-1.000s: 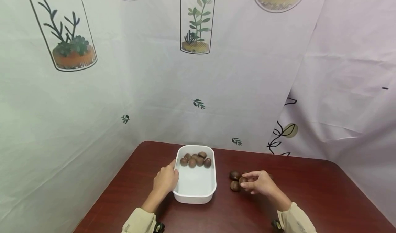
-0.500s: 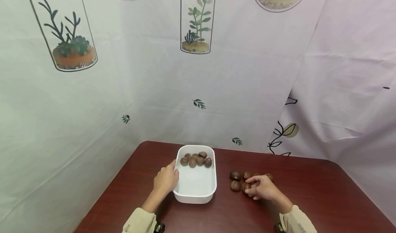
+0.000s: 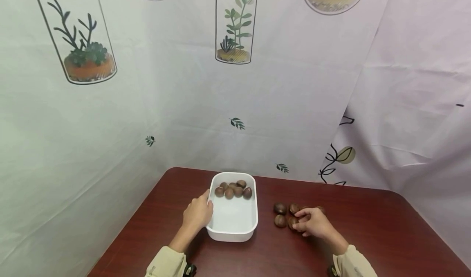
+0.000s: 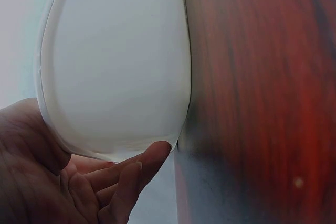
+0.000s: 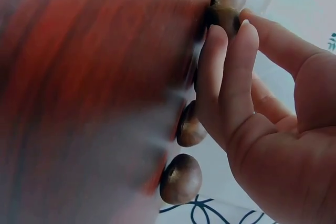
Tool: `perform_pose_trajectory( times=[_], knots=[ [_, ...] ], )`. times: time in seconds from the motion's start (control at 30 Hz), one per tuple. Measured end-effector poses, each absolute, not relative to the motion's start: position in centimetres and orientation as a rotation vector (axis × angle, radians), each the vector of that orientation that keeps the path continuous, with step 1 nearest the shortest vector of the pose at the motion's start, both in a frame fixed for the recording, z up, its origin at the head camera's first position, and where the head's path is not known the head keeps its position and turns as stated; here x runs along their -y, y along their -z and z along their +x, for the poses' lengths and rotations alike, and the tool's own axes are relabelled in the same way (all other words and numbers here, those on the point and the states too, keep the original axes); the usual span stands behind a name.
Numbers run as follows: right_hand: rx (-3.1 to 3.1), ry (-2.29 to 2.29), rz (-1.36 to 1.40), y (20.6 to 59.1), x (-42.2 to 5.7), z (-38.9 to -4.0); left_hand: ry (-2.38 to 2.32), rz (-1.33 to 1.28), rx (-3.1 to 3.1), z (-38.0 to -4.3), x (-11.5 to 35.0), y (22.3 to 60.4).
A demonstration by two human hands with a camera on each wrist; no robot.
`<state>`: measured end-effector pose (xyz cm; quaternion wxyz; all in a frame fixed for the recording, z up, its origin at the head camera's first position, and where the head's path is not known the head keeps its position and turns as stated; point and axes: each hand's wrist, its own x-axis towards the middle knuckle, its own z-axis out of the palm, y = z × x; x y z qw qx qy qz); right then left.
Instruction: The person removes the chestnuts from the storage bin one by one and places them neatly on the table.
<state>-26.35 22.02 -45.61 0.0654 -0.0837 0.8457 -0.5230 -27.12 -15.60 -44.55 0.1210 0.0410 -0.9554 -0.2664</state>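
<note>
My left hand [image 3: 197,213] grips the left side of a white rectangular tray [image 3: 232,237]. In the left wrist view, fingers [image 4: 149,161] curl against the tray's outer wall. At the tray's far end lie several brown chestnuts [image 3: 238,192]. On the table to the right of the tray, my right hand [image 3: 315,224] pinches a chestnut [image 5: 224,20] between thumb and fingertips, low over the tabletop. Beside it are a dark chestnut [image 3: 280,208], a lighter chestnut [image 3: 280,221] and another chestnut [image 3: 294,208]. More chestnuts are partly hidden behind the right hand.
The dark red wooden table [image 3: 371,224] has rounded far corners. A pale cloth backdrop [image 3: 184,105] printed with plants in jars hangs behind it and along both sides. Two chestnuts, one a loose chestnut [image 5: 181,179], stand near the right hand's little-finger side.
Since one second ago, my right hand has shifted slightly right and nearer with a chestnut, uncovering chestnuts behind it. Over the last half second it barely moves. The left hand and tray stay put.
</note>
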Motion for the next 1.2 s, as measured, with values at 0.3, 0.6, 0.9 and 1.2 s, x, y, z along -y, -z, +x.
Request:
perform_pose_trajectory(
  times=[0.3, 0.6, 0.9, 1.2],
  knots=[
    [-2.636, 1.55, -0.256, 43.7, -20.7, -25.8, 0.777, 0.125, 2.783, -27.1, 15.7, 44.5],
    [-2.572, 1.703, -0.312, 40.9, -13.8, -26.6, 0.767, 0.126, 2.78, -27.0, 15.9, 44.6],
    [-2.416, 1.842, -0.245, 40.6, -7.3, -28.6, 0.781, 0.102, 2.769, -26.8, 15.6, 45.0],
    [-2.232, 1.908, -0.13, 41.1, -3.5, -30.3, 0.774, 0.102, 2.763, -27.0, 15.7, 44.8]
  ],
)
